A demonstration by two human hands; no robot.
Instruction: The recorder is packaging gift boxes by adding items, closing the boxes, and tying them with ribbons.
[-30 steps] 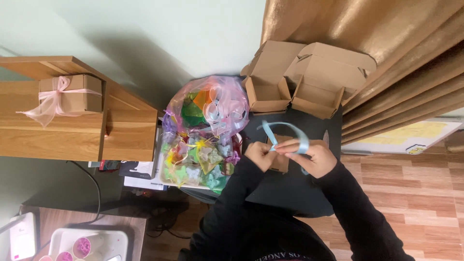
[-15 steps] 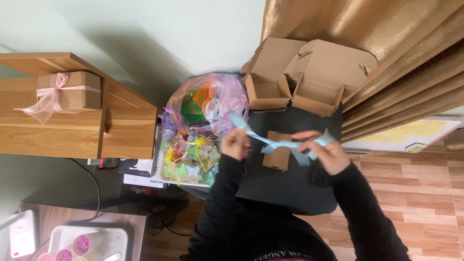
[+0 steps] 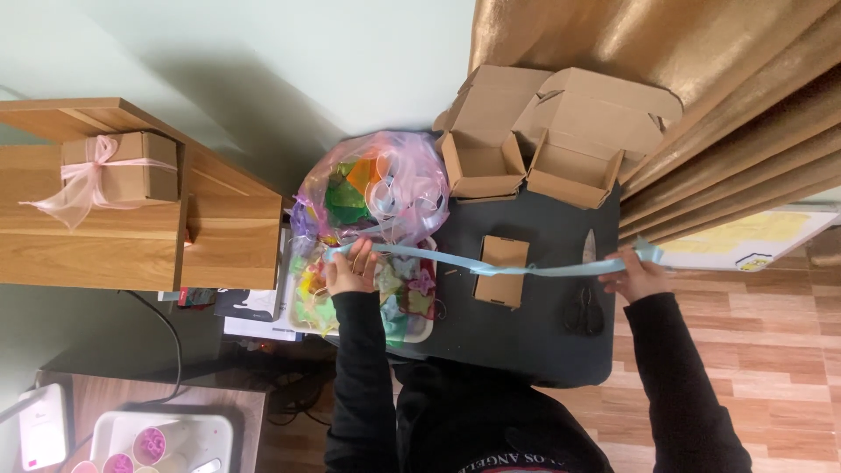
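A light blue ribbon point(image 3: 491, 265) is stretched taut across the dark table point(image 3: 534, 350). My left hand point(image 3: 350, 270) grips one end over a tray of colourful cut-outs point(image 3: 399, 307). My right hand point(image 3: 635, 271) grips the other end past the table's right edge. A small closed cardboard box point(image 3: 502, 271) lies on the table under the ribbon's middle. Black scissors point(image 3: 585, 302) lie near my right hand.
Two open cardboard boxes point(image 3: 526, 149) stand at the table's far side, beside a clear bag of ribbons point(image 3: 385, 188). A wooden shelf point(image 3: 131, 236) at left carries a box tied with a pink bow point(image 3: 109, 171). Gold curtains point(image 3: 701, 105) hang at right.
My hands have moved far apart, left hand leftward and right hand rightward. The ribbon, looped between them a second ago, is now pulled out straight over the small box.
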